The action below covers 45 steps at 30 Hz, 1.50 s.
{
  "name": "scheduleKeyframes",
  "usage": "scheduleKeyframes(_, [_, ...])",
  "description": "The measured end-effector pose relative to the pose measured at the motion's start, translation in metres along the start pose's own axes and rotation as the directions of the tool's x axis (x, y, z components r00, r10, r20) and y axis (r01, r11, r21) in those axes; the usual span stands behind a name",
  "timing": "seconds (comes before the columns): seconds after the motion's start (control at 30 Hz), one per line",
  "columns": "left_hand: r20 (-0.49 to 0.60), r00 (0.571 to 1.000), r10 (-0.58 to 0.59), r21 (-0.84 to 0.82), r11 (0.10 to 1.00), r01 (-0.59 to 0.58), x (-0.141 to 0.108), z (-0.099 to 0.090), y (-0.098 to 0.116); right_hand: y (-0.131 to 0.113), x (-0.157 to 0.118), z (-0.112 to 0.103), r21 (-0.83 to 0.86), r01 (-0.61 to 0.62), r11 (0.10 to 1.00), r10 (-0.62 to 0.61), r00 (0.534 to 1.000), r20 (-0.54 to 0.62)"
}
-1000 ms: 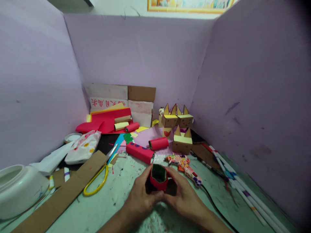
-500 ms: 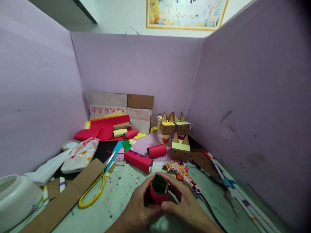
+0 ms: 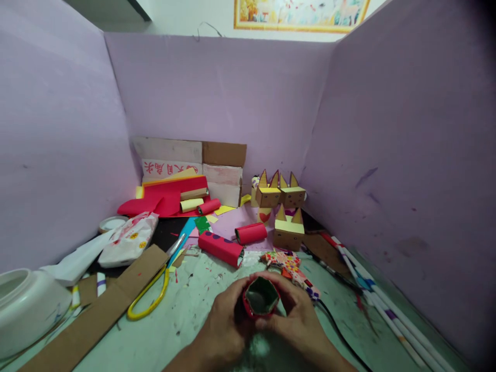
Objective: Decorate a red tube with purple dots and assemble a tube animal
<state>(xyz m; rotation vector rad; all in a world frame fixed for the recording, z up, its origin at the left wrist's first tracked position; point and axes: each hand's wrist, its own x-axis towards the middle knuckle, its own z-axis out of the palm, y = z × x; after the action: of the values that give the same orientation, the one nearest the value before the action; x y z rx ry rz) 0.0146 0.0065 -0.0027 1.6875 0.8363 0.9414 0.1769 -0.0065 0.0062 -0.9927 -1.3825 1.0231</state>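
Observation:
Both hands hold one short red tube (image 3: 247,306) just above the table, its open top facing up and showing a dark green inside. My left hand (image 3: 225,315) wraps round its left side. Round the right side curl the fingers of my right hand (image 3: 296,310), with the thumb at the front. Beyond the hands lie a red tube with purple dots (image 3: 220,249) and a plain red tube (image 3: 251,234). A patterned glue gun (image 3: 289,264) rests just past my right hand.
Left are yellow-handled scissors (image 3: 149,305), a cardboard strip (image 3: 104,305) and a white jar (image 3: 34,310). Small cardboard boxes with pointed ears (image 3: 289,235) stand at the back. Striped sticks (image 3: 387,310) lie right, and purple panels (image 3: 217,93) enclose the table.
The red tube has shifted slightly right and up in the view, and its opening now shows more toward the camera. Both hands keep hold of it. The whole view has tilted slightly.

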Motion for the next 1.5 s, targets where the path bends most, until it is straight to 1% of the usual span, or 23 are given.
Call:
scheduleKeyframes(0.17, [-0.009, 0.997, 0.074, 0.094, 0.993, -0.072, -0.002, -0.002, 0.005, 0.0, -0.001, -0.002, 0.005, 0.026, 1.0, -0.026, 1.0, -0.006])
scheduleKeyframes(0.23, [-0.013, 0.995, 0.095, 0.139, 0.986, -0.092, -0.002, -0.003, 0.007, -0.001, -0.001, -0.002, -0.004, 0.055, 0.998, -0.055, 0.998, 0.007])
scheduleKeyframes(0.33, [-0.024, 0.996, 0.085, 0.168, 0.983, -0.08, -0.003, -0.004, 0.008, 0.0, -0.003, -0.003, -0.055, 0.083, 0.995, -0.081, 0.996, 0.044])
scheduleKeyframes(0.4, [-0.039, 0.997, 0.062, 0.194, 0.98, -0.054, -0.003, -0.004, 0.008, 0.001, -0.004, -0.003, -0.102, 0.071, 0.992, -0.066, 0.996, 0.057])
scheduleKeyframes(0.5, [-0.013, 0.999, 0.051, 0.208, 0.977, -0.047, -0.003, -0.003, 0.007, 0.003, -0.004, -0.003, -0.136, 0.04, 0.99, -0.035, 0.998, 0.044])
scheduleKeyframes(0.57, [0.007, 0.999, 0.043, 0.18, 0.983, -0.044, -0.002, -0.002, 0.008, 0.003, -0.003, -0.002, -0.125, 0.02, 0.992, -0.015, 0.999, 0.037])
scheduleKeyframes(0.63, [0.004, 1.0, 0.02, 0.142, 0.99, -0.02, -0.001, -0.001, 0.007, 0.003, -0.003, -0.001, -0.096, -0.021, 0.995, 0.024, 0.999, 0.026])
scheduleKeyframes(0.73, [-0.021, 0.998, -0.055, 0.058, 0.997, 0.057, 0.0, -0.001, 0.006, 0.002, -0.002, 0.001, -0.039, -0.111, 0.993, 0.111, 0.994, 0.007])
scheduleKeyframes(0.83, [-0.093, 0.983, -0.161, -0.098, 0.984, 0.152, 0.002, -0.003, 0.004, 0.004, 0.0, 0.002, 0.075, -0.15, 0.986, 0.145, 0.987, 0.067])
scheduleKeyframes(0.9, [-0.105, 0.969, -0.222, -0.21, 0.958, 0.197, 0.003, -0.007, 0.003, 0.006, 0.002, 0.0, 0.183, -0.158, 0.97, 0.139, 0.984, 0.112])
scheduleKeyframes(0.97, [-0.093, 0.966, -0.242, -0.277, 0.938, 0.209, 0.004, -0.01, 0.004, 0.009, 0.005, -0.002, 0.268, -0.183, 0.946, 0.157, 0.981, 0.114])
scheduleKeyframes(1.0, [-0.096, 0.967, -0.235, -0.28, 0.939, 0.2, 0.005, -0.011, 0.004, 0.009, 0.005, -0.004, 0.291, -0.195, 0.937, 0.17, 0.979, 0.109])
scheduleKeyframes(1.07, [-0.14, 0.969, -0.203, -0.203, 0.964, 0.173, 0.005, -0.011, 0.006, 0.01, 0.006, -0.005, 0.291, -0.199, 0.936, 0.171, 0.978, 0.117])
scheduleKeyframes(1.1, [-0.181, 0.963, -0.2, -0.121, 0.976, 0.18, 0.005, -0.01, 0.008, 0.01, 0.006, -0.005, 0.275, -0.187, 0.943, 0.156, 0.979, 0.131])
scheduleKeyframes(1.13, [-0.234, 0.949, -0.213, -0.018, 0.976, 0.215, 0.005, -0.009, 0.01, 0.009, 0.006, -0.003, 0.259, -0.172, 0.95, 0.136, 0.979, 0.151])
scheduleKeyframes(1.17, [-0.292, 0.926, -0.237, 0.097, 0.956, 0.275, 0.005, -0.007, 0.012, 0.008, 0.005, -0.001, 0.249, -0.16, 0.955, 0.118, 0.977, 0.175])
scheduleKeyframes(1.23, [-0.391, 0.878, -0.277, 0.307, 0.86, 0.408, 0.004, -0.001, 0.016, 0.007, 0.004, 0.006, 0.247, -0.149, 0.957, 0.094, 0.97, 0.222])
scheduleKeyframes(1.27, [-0.413, 0.869, -0.273, 0.386, 0.811, 0.439, 0.003, 0.003, 0.017, 0.006, 0.004, 0.009, 0.247, -0.148, 0.958, 0.086, 0.966, 0.244])
scheduleKeyframes(1.3, [-0.412, 0.875, -0.256, 0.442, 0.783, 0.438, 0.002, 0.006, 0.018, 0.006, 0.003, 0.012, 0.245, -0.148, 0.958, 0.082, 0.962, 0.26])
scheduleKeyframes(1.37, [-0.359, 0.91, -0.208, 0.491, 0.787, 0.374, 0.0, 0.013, 0.017, 0.005, 0.003, 0.017, 0.232, -0.158, 0.96, 0.095, 0.961, 0.26])
scheduleKeyframes(1.43, [-0.28, 0.944, -0.174, 0.461, 0.838, 0.291, -0.004, 0.016, 0.014, 0.007, 0.004, 0.017, 0.209, -0.172, 0.963, 0.127, 0.969, 0.214])
scheduleKeyframes(1.5, [-0.211, 0.967, -0.143, 0.382, 0.898, 0.217, -0.007, 0.017, 0.011, 0.009, 0.005, 0.015, 0.174, -0.182, 0.968, 0.159, 0.977, 0.14])
